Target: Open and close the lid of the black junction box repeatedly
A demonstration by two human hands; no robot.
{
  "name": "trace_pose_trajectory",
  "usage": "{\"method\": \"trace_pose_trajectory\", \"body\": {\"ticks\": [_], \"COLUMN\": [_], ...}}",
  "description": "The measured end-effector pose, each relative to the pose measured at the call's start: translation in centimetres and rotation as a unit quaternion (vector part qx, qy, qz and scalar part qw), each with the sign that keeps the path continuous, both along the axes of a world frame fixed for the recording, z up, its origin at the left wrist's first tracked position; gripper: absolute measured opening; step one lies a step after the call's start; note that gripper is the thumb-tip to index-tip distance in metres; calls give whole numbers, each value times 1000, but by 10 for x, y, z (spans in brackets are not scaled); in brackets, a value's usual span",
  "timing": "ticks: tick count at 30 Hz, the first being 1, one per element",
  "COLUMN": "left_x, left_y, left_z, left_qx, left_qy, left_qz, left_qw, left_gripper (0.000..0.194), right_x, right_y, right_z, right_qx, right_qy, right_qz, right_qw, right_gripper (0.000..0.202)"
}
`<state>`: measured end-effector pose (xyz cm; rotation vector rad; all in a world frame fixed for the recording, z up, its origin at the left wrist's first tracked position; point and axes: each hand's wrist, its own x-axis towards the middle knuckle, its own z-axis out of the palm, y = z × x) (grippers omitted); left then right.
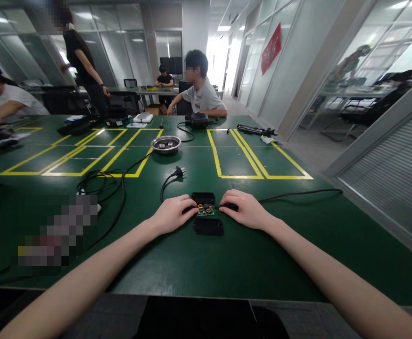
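A small green circuit board [206, 211] with copper-coloured ring coils lies in front of me. My left hand [175, 213] is closed at its left end, thumb and fingertips pinching the edge; a cord there is partly hidden by the fingers. On the other side, my right hand [244, 210] has its fingers closed round the black cable [298, 193] beside the board. One black case half [203, 197] lies just beyond the board and another black case half [209, 227] just nearer to me. A black power plug [179, 172] rests past my left hand.
A metal bowl [166, 145] with small metal parts stands farther back. Coiled black cord [102, 181] and a blurred-out object [59, 230] lie at left. Yellow tape [241, 177] marks the green table [262, 278]. A seated person [204, 94] is across the table; others are behind.
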<state>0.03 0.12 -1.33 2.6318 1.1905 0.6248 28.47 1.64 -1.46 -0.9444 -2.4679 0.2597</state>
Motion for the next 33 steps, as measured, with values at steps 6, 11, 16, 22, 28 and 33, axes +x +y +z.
{"method": "trace_pose_trajectory", "body": {"ticks": [6,11,16,22,28,33], "left_x": [-4,-8,-9,-7,-5,-3], "left_y": [-1,-1,-5,-7,-7,-8], "left_z": [8,16,20,19,17,13], "left_qx": [2,1,0,11,15,-18], "left_qy": [-34,-88,-99,-94,-69,-29], "left_qz": [-31,-19,-28,-38,-41,-50], "left_qw": [999,996,995,995,997,998], "left_gripper": [27,34,48,52,52,50], "right_x": [2,4,4,3,2,1], "right_y": [-5,-12,-16,-17,-20,-21], "right_z": [8,16,21,19,21,21], "right_qx": [1,25,42,49,53,12], "right_qy": [34,77,85,83,78,29], "right_qz": [1,13,34,43,63,85], "right_qw": [999,997,995,994,994,996], "right_gripper": [15,20,35,32,31,33]}}
